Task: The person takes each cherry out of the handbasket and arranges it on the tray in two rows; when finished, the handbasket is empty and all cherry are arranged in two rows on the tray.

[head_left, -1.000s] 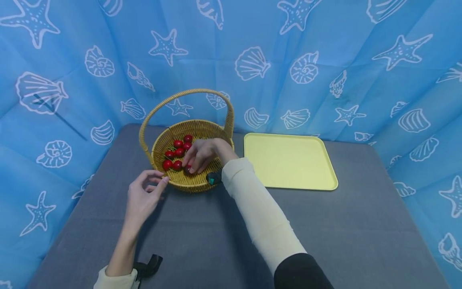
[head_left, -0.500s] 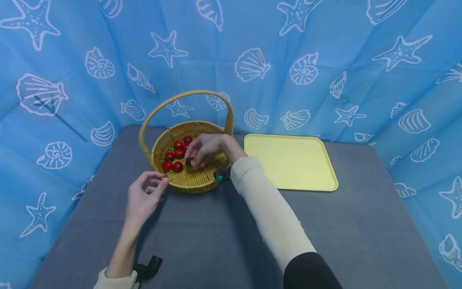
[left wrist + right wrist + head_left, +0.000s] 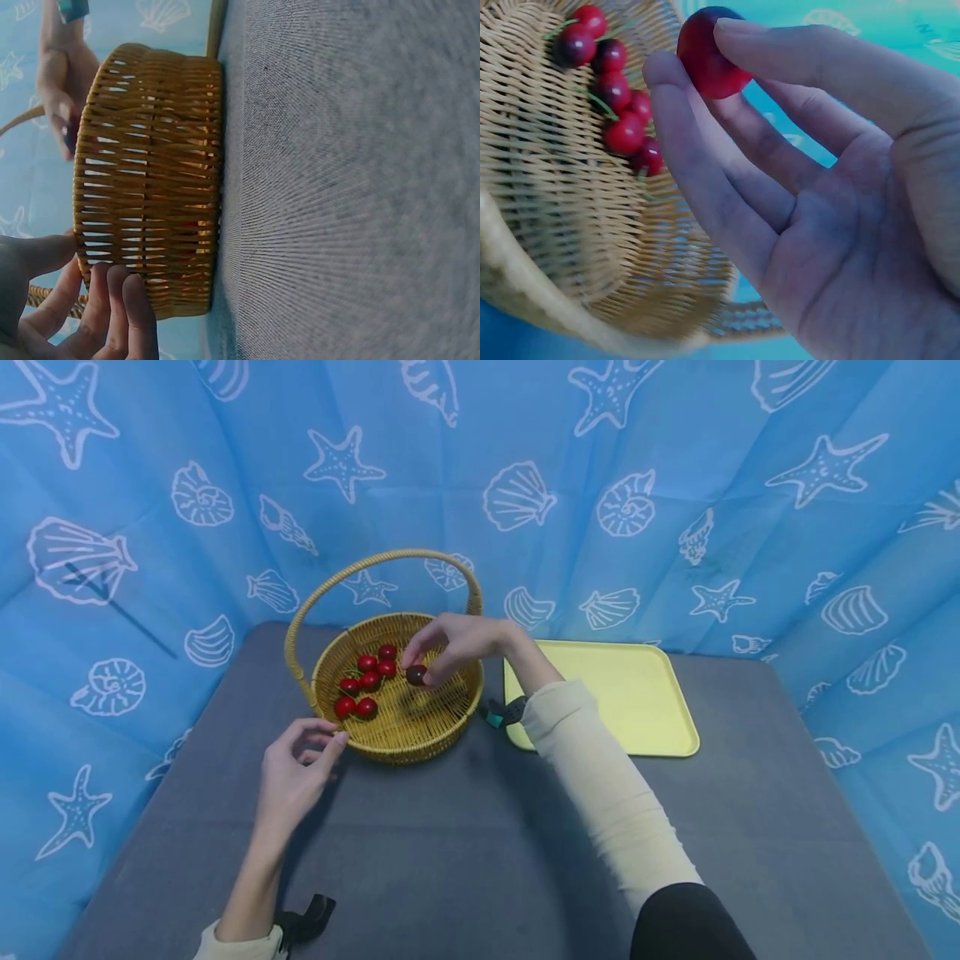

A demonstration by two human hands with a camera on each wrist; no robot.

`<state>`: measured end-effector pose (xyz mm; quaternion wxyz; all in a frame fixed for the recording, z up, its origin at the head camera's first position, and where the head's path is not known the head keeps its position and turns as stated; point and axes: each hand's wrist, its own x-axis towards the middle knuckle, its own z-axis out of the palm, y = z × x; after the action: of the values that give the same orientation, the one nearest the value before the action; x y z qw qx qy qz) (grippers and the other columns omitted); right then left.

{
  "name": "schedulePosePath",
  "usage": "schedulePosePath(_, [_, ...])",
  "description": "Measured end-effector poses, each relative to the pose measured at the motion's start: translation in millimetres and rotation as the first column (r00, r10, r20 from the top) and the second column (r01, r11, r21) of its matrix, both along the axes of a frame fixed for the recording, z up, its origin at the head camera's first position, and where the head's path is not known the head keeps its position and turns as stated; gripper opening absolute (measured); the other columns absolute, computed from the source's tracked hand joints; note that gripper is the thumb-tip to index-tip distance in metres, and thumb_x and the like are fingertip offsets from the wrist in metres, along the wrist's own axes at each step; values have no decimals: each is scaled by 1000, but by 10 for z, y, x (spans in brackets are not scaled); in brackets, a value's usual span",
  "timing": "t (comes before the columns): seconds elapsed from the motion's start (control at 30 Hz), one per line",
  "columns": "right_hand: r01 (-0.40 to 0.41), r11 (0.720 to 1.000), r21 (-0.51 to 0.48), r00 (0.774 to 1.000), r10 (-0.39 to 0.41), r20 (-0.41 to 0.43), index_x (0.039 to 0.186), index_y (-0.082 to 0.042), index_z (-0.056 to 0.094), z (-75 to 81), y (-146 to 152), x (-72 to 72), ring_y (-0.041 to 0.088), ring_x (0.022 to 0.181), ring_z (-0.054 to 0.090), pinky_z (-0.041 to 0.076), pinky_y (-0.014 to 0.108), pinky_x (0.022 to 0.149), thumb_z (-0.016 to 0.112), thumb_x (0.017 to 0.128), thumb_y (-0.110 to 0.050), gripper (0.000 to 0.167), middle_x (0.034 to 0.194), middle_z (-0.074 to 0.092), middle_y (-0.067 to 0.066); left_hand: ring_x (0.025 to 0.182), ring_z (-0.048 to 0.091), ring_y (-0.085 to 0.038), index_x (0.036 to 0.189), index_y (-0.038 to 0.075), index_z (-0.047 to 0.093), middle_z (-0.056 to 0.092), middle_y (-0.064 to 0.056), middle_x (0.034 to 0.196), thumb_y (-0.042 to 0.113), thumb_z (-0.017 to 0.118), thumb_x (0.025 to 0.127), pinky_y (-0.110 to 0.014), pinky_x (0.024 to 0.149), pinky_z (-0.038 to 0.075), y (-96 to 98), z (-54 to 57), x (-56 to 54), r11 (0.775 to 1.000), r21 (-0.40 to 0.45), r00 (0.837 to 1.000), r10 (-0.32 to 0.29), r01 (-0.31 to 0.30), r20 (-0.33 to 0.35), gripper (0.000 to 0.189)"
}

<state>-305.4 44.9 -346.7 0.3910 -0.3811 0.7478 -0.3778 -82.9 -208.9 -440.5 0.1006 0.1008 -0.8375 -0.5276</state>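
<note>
A dark red cherry (image 3: 416, 675) is pinched between the thumb and fingertips of my right hand (image 3: 468, 639), raised above the right part of a round wicker basket (image 3: 408, 752). In the right wrist view that cherry (image 3: 705, 60) looks glossy, with the thumb across it. Several more red cherries (image 3: 367, 681), some with green stems, lie inside at the basket's left. My left hand (image 3: 296, 772) pinches the near-left rim. Seen from the left wrist, the thumb is at the rim of the basket (image 3: 150, 172), while the other fingers (image 3: 139, 311) lie against the outer wall.
The basket's tall arched handle (image 3: 386, 553) rises over its back. To the right lies a shallow yellow tray (image 3: 645, 743), partly behind my right forearm. A grey cloth (image 3: 435, 852) covers the table, and a blue seashell-patterned curtain (image 3: 450, 468) hangs behind and at the sides.
My right hand has lifted the cherry off the basket's bottom and carried it up and to the right, away from the other cherries. The left hand has stayed at the rim.
</note>
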Motion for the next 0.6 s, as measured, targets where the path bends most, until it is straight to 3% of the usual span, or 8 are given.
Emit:
schedulePosePath(0.1, [-9, 999, -37, 1000, 9, -9, 131, -10, 75, 100, 133, -6, 24, 124, 71, 66, 39, 101, 77, 96, -7, 35, 136, 72, 8, 73, 75, -18, 124, 7, 69, 73, -20, 108, 33, 75, 104, -33, 62, 67, -3, -3, -1, 1000, -1, 1000, -2, 2, -5, 33])
schedulePosePath(0.27, [17, 997, -76, 1000, -18, -13, 132, -6, 73, 227, 434, -8, 28, 116, 75, 67, 43, 100, 74, 93, -2, 39, 137, 71, 14, 71, 74, -18, 124, 6, 69, 74, -21, 107, 31, 75, 104, -34, 62, 67, -11, -23, -4, 1000, -10, 1000, -7, 6, -24, 32])
schedulePosePath(0.43, [94, 992, -88, 995, -96, -14, 132, -7, 73, 294, 807, -6, 29, 114, 74, 66, 43, 101, 76, 90, -2, 43, 137, 68, 15, 72, 75, -18, 124, 5, 69, 74, -21, 107, 29, 75, 105, -34, 61, 67, -12, -17, -8, 1000, -15, 1000, -3, 2, -22, 32])
schedulePosePath(0.6, [198, 975, -101, 980, -197, 27, 136, 0, 69, 233, 1188, -47, 32, 112, 76, 65, 44, 103, 76, 90, 1, 46, 130, 70, 16, 73, 76, -18, 124, 6, 69, 74, -21, 108, 30, 75, 105, -32, 62, 67, -19, -25, -13, 1000, -10, 1000, -8, 8, -22, 31])
